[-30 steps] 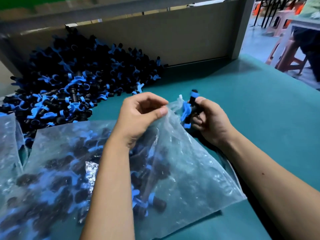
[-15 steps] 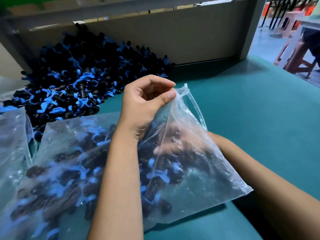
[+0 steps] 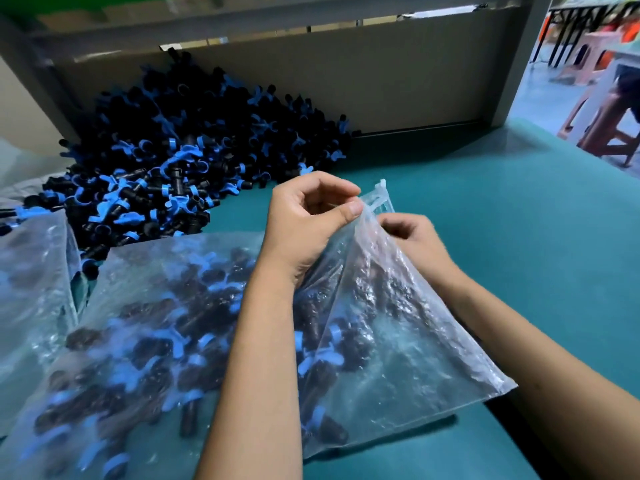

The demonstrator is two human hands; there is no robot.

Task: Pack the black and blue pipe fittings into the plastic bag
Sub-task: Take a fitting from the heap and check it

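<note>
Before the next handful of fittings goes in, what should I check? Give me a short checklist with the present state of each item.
1. Left hand pinches the rim of the clear plastic bag: ok.
2. Bag mouth wide open for filling: not ok, it looks narrow.
3. Right hand free of fittings: cannot tell, the film blurs it.
4. Loose pile of black and blue pipe fittings lies close, on the left: ok.
5. Room left in the bag: ok, the right part looks sparsely filled.
6. Bag rests on the teal table: ok.
</note>
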